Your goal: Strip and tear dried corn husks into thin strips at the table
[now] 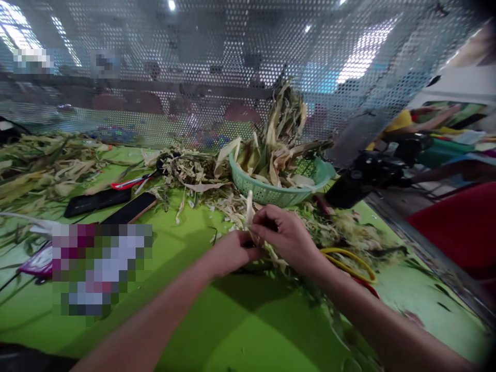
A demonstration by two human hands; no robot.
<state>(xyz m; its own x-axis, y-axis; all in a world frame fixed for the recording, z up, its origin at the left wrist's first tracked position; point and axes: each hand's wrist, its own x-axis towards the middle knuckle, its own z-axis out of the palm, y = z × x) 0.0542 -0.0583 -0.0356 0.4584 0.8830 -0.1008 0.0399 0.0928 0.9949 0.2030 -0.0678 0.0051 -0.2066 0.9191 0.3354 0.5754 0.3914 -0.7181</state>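
Observation:
A pale strip of dried corn husk (250,207) stands up between my hands, over the middle of the green table. My right hand (285,233) pinches it with thumb and bent fingers. Just left of it and lower, my left hand (234,253) is closed at the husk's lower end; its fingertips are partly hidden. Right behind them is a green plastic basket (267,193) heaped with dry husks (277,150). Husk scraps (228,204) litter the surface in front of the basket.
At left lie two phones (129,209), a red cutter (132,182) and a husk pile (42,160). Yellow cord (354,261) and shredded fibres (356,232) are at right, near a black clamp-like device (362,173). A perforated metal screen (186,77) closes off the back. Another person's arm (430,121) shows beyond.

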